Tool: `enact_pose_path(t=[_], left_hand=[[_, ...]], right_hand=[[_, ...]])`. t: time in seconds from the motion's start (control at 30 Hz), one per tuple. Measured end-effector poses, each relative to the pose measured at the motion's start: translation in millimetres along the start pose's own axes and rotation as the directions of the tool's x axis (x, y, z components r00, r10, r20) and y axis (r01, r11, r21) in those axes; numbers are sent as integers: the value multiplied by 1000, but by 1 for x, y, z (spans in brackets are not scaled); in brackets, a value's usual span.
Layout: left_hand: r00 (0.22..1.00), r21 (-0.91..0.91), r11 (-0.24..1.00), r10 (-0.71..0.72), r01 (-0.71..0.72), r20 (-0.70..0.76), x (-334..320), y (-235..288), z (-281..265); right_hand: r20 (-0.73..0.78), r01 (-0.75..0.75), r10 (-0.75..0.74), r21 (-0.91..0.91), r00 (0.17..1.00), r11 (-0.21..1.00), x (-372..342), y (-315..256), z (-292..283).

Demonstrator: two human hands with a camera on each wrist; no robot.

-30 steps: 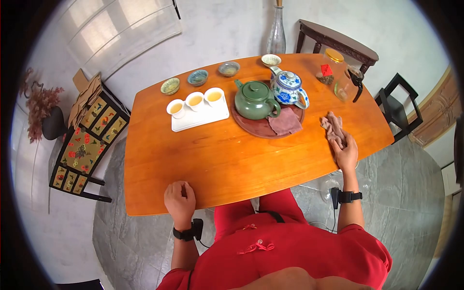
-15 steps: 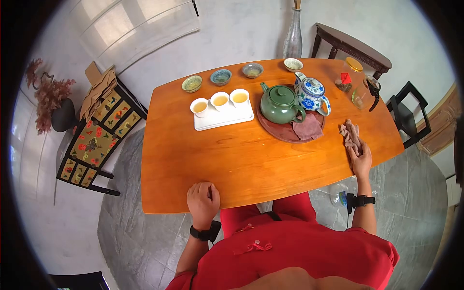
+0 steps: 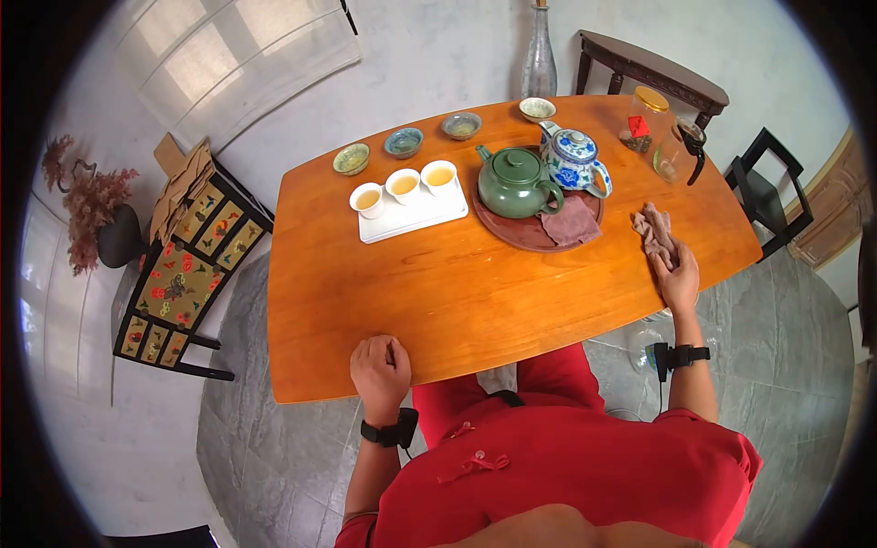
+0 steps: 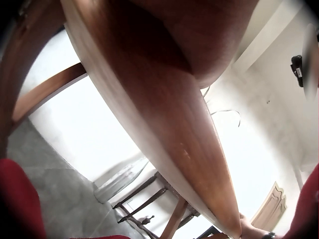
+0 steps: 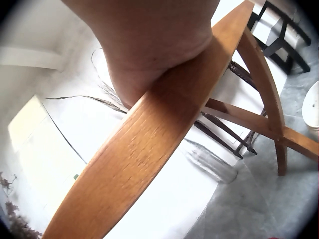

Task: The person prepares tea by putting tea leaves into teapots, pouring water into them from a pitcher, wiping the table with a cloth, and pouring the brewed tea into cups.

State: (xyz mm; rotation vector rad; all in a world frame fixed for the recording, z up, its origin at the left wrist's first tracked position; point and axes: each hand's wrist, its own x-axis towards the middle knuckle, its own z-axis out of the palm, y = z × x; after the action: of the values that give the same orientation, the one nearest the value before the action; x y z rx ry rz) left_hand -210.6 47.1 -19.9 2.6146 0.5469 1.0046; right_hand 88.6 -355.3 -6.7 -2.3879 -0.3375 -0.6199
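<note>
My left hand [image 3: 379, 373] rests on the near left edge of the wooden table [image 3: 411, 301], its fingers loosely curled with nothing visible in them. Near the right edge, my right hand [image 3: 678, 279] holds the lower end of a crumpled brown cloth [image 3: 655, 230] lying on the tabletop. Left of that cloth, a round brown tray [image 3: 516, 236] bears a green teapot [image 3: 519, 187], a blue-and-white teapot [image 3: 572, 164] and a folded cloth [image 3: 571, 223]. In both wrist views the hands are mostly dark undersides over the table edge, fingers hidden.
Three white cups [image 3: 403, 185] of yellow tea stand on a white rectangular tray [image 3: 416, 225]. Several small bowls [image 3: 404, 142] line the far edge. At the back right are a yellow-lidded jar [image 3: 645, 119] and a glass pitcher [image 3: 674, 157] with a black handle.
The head view swings, shifting the whole scene. Both hands stay in their places on the table, the right still at the crumpled cloth; the tableware has not moved.
</note>
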Motion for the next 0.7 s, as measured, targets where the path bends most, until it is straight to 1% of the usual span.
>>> enact_pose_path(t=[0.03,0.1,0.23,0.3,0.43,0.6,0.7], left_hand=[[1000,-6,1000,3,-3,-1,0,1,1],[998,-32,999,30,-31,-48,1,2,2],[997,-11,1000,6,-7,-79,-3,2,6],[994,15,1000,-21,22,-105,-3,2,7],[993,20,999,-37,40,-113,-2,5,6],[992,51,994,-95,100,-88,-2,14,3],[992,62,995,-77,84,-103,-3,9,7]], right_hand=[[0,-5,5,12,1000,1000,0,1,0],[-9,-5,5,7,1000,1000,-1,2,3],[-19,-12,12,18,1000,1000,-2,-3,-2],[-36,23,-23,11,999,1000,-1,0,-1],[-44,33,-33,17,999,999,-2,-1,-3],[-52,38,-38,9,998,999,-1,0,-5],[-58,47,-45,31,997,998,-2,3,-6]])
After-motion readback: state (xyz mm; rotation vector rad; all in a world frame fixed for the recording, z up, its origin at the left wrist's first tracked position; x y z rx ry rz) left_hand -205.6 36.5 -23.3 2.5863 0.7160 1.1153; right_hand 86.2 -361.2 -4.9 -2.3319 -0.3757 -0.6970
